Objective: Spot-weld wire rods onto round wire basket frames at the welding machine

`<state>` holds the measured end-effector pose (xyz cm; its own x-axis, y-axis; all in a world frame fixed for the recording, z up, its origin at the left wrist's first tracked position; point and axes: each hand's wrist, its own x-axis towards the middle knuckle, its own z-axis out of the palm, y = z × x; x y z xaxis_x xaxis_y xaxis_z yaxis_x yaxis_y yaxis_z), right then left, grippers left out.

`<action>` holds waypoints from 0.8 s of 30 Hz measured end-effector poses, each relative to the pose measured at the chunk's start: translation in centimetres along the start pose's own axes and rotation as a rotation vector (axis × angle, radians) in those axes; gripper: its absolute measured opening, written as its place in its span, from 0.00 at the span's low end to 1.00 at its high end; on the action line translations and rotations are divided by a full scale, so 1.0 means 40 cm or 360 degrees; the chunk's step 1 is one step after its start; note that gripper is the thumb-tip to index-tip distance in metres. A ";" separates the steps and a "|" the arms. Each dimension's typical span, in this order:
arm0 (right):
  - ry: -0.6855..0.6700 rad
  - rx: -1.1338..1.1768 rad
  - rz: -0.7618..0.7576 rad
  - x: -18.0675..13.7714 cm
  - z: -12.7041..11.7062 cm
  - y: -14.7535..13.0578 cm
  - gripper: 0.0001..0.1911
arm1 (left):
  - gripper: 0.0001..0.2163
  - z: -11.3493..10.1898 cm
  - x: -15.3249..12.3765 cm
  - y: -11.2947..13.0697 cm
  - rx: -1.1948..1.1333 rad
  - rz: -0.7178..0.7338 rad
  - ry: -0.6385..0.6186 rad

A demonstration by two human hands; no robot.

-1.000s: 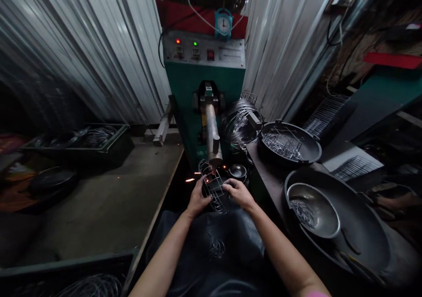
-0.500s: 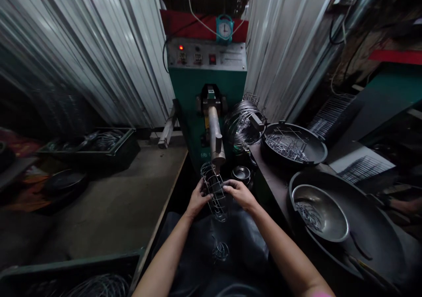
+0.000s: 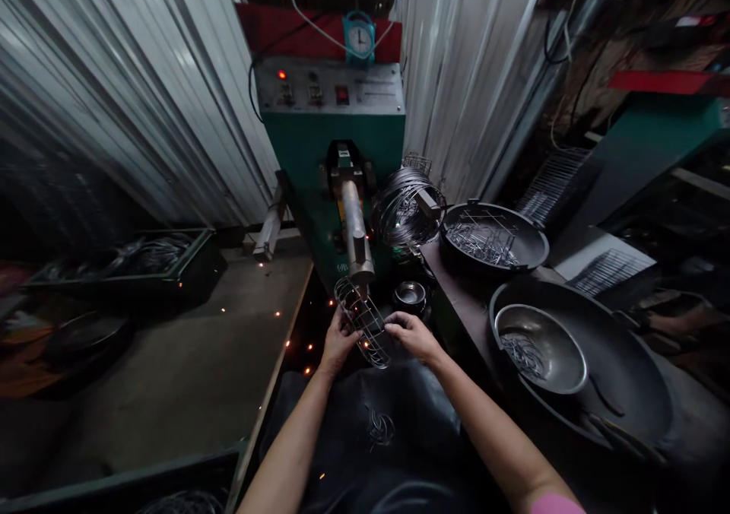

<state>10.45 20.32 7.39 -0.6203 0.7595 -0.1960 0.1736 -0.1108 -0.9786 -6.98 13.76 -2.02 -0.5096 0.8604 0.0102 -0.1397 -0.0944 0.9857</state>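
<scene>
A rounded wire basket hangs tilted under the metal electrode arm of a green spot welder, its upper end at the electrode tip. My left hand is closed on the basket's left side, thumb over the wires. On the opposite side, my right hand pinches at the basket's right edge; whether a small loose wire is also between those fingers is too small to tell. Orange sparks fly to the left of the basket. Several bent wire pieces lie on the dark apron over my lap.
To the right, a large black pan holds a steel bowl with wire pieces. Behind it stands another pan of wire parts. A wire coil hangs beside the welder. Wire-filled bins stand left. Another person's hand shows far right.
Sparks have appeared around the electrode and to the left. The basket's lower end has swung slightly up, with both hands still at it. The whole view has shifted a little.
</scene>
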 end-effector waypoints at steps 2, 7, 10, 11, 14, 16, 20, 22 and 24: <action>0.0015 0.0009 -0.0034 0.004 0.003 0.002 0.10 | 0.41 -0.005 0.005 -0.004 0.0004 0.0007 0.0002; -0.0012 0.0086 -0.0033 -0.004 0.013 0.008 0.09 | 0.42 -0.020 0.011 -0.003 0.0013 -0.0026 -0.0082; 0.0003 0.0104 -0.0036 -0.014 0.018 0.012 0.08 | 0.42 -0.022 0.004 0.007 0.0022 -0.0052 -0.0113; 0.0012 0.0101 -0.0043 -0.015 0.020 0.012 0.08 | 0.42 -0.022 0.002 0.010 0.0033 -0.0059 -0.0108; 0.0038 0.0099 -0.0065 -0.005 0.029 0.003 0.08 | 0.41 -0.019 -0.003 0.016 0.0041 -0.0072 -0.0088; 0.0045 0.0097 -0.0085 0.013 0.037 -0.009 0.08 | 0.39 -0.018 0.000 0.018 0.0019 -0.0070 -0.0075; 0.0085 0.0078 -0.0102 0.040 0.045 -0.028 0.09 | 0.38 -0.017 0.012 0.017 0.0004 -0.0102 -0.0087; 0.0085 0.0086 -0.0066 0.031 0.037 -0.021 0.11 | 0.38 -0.014 0.014 0.013 -0.0003 -0.0108 -0.0115; 0.0045 0.0087 -0.0022 0.006 0.023 -0.004 0.12 | 0.38 -0.010 0.009 0.007 -0.0048 -0.0103 -0.0111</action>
<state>9.57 19.94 7.43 -0.6005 0.7788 -0.1811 0.1226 -0.1341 -0.9834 -7.55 13.86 -1.82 -0.4382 0.8980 -0.0408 -0.1969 -0.0515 0.9791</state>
